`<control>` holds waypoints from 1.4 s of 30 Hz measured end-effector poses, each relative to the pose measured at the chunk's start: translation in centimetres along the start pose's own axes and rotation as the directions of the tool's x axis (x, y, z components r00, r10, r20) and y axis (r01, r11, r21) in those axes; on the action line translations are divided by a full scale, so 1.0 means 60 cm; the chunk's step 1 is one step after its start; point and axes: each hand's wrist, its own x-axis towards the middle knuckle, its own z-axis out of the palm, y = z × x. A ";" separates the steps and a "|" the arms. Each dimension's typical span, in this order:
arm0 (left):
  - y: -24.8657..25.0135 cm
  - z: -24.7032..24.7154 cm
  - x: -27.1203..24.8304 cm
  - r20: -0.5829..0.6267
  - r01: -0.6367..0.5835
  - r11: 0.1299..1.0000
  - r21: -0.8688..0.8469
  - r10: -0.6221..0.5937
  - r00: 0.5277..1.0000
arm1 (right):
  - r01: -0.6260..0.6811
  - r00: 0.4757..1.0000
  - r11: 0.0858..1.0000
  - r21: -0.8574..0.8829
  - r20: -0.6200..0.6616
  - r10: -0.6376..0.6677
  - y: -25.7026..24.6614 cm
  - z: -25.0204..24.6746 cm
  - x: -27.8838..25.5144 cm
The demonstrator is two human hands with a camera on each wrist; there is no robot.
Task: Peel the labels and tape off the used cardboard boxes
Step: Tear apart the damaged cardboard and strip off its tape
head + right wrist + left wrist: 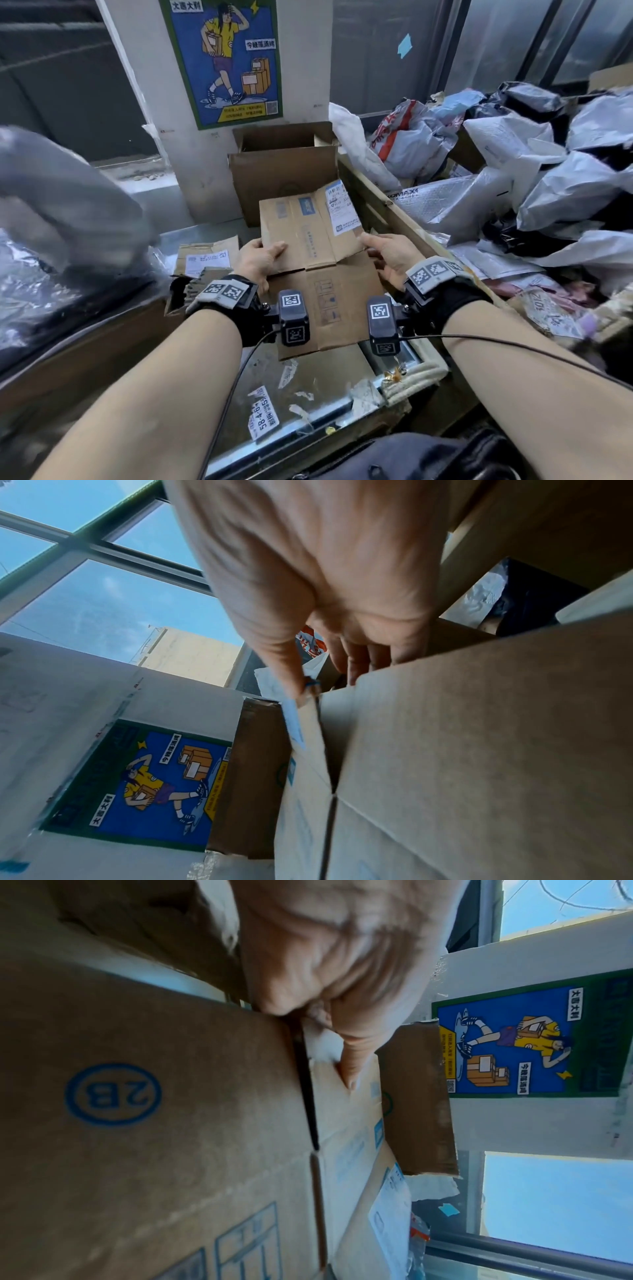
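1. I hold a flat cardboard box (310, 236) in the middle of the head view, above the shiny bench (308, 383).
2. My left hand (258, 258) grips the box's left edge, with the thumb on top and the fingers curled under.
3. My right hand (388, 255) grips the right edge, with the thumb on top and the fingers behind the cardboard.
4. A white label (342, 209) is stuck on the box's upper right corner, just above my right thumb.
5. An open brown box (284, 164) stands behind it, under a blue poster (222, 58).
6. Grey plastic bags (513, 164) pile up at the right of the frame.
7. Torn sticker bits (263, 413) lie on the bench near the bottom.
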 end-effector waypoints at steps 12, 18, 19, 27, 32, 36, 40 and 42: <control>-0.028 -0.002 0.005 0.175 -0.230 0.707 0.669 0.151 0.973 | 0.103 0.977 0.798 -0.594 -0.090 -0.193 0.025 -0.014 0.031; -0.042 0.003 0.000 0.189 -0.178 0.450 0.875 0.020 0.982 | 0.146 0.989 0.567 -0.810 0.121 -0.081 0.036 0.005 0.043; -0.044 0.004 -0.001 0.186 -0.170 0.418 0.892 0.002 0.983 | 0.143 0.990 0.516 -0.845 0.131 -0.060 0.038 0.008 0.045; -0.052 0.009 0.003 0.192 -0.181 0.349 0.920 0.003 0.981 | 0.160 0.987 0.335 -0.929 0.143 -0.074 0.041 0.023 0.068; -0.064 0.028 0.012 0.138 -0.133 0.271 0.953 0.001 0.990 | 0.313 0.949 0.134 -0.940 0.314 -0.015 0.028 0.045 0.072; -0.067 0.037 0.021 0.125 -0.120 0.231 0.965 -0.006 0.992 | 0.363 0.924 -0.054 -0.930 0.352 0.149 0.027 0.078 0.058; -0.073 0.043 0.025 0.127 -0.125 0.166 0.978 -0.002 0.992 | 0.435 0.882 -0.181 -0.882 0.378 0.280 0.040 0.099 0.065; -0.073 0.042 0.023 0.129 -0.127 0.156 0.980 -0.001 0.992 | 0.460 0.870 -0.178 -0.870 0.402 0.287 0.037 0.097 0.063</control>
